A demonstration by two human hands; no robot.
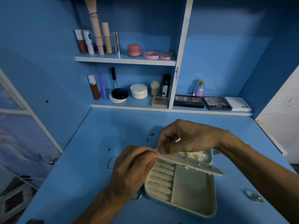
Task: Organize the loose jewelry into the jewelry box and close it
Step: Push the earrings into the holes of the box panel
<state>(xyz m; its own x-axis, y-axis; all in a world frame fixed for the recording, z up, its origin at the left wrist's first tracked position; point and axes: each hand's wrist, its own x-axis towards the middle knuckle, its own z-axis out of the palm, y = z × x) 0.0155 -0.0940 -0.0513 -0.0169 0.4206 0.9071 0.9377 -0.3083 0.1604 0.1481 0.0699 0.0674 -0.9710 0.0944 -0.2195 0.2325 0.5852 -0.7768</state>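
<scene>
An open pale-green jewelry box [208, 212] with a cream lining sits on the blue desk [90, 159], showing ring rolls [160, 180] and an empty compartment. Above it a white earring panel [194, 164] is lifted flat, with small studs on it. My left hand [132, 168] pinches the panel's left end. My right hand [182, 138] pinches the same end from above. Loose pieces lie around: a hoop [110, 161] left of the box, small earrings [151, 135] behind it, rings [254, 196] at the right, a chain [216, 151] under my right wrist.
Shelves behind the desk hold makeup tubes [97, 38], compacts [139, 91], eyeshadow palettes [216, 103] and a perfume bottle [199, 88]. A white divider post [179, 62] splits the shelving. The desk's right edge meets a white panel [278, 120].
</scene>
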